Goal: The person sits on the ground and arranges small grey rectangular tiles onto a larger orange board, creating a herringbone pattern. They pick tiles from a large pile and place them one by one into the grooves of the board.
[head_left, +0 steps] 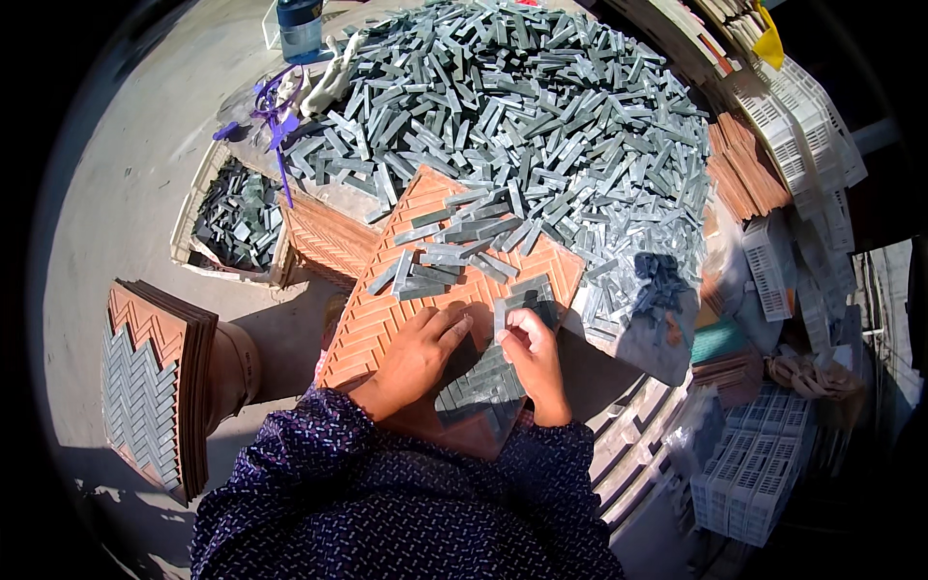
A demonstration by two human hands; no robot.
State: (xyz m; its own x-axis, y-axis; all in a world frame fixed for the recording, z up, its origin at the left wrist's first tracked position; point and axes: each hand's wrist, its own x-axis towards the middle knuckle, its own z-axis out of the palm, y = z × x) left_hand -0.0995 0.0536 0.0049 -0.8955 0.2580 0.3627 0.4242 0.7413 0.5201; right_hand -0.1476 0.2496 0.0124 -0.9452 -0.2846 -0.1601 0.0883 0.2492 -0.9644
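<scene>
An orange mould board (353, 333) with herringbone grooves lies tilted in front of me. Thin grey stone strips (480, 387) fill the grooves at its near right part, and more loose strips (449, 256) are heaped across its upper half. My right hand (535, 365) pinches one grey stone strip (500, 317) between thumb and fingers, above the right side of the board. My left hand (418, 353) rests on the board's left part with its fingers stretched out, beside the laid strips; its palm side is hidden.
A big pile of grey strips (541, 126) spreads over the table beyond the board. At left stand a crate of broken strips (237, 217) and a stack of boards (145, 387) topped by a filled one. White plastic baskets (754, 464) and orange boards (744, 169) lie at right. A bottle (301, 34) stands at the back.
</scene>
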